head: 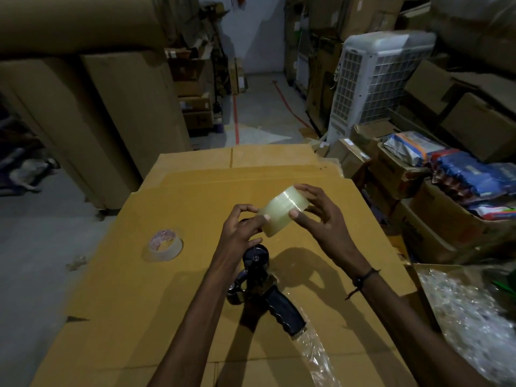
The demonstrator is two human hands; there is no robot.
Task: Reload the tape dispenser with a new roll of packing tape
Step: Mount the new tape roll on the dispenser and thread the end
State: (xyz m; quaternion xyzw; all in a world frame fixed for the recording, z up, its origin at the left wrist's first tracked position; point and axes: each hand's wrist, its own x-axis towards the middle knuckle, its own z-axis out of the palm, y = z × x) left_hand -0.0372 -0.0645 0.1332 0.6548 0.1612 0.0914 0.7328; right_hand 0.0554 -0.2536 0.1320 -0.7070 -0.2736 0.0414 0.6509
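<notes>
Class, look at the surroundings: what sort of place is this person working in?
Probably a warehouse or packing storeroom: stacked cardboard boxes along the walls, boxes of packaged goods, and a flattened carton used as a worktop.

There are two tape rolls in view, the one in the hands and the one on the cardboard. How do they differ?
The full tape roll is thick with tape; the nearly empty roll is a thin ring with a wide open core. The full one is held in the air by the left hand and right hand; the thin one lies alone on the cardboard sheet. Both are clear tape.
</notes>
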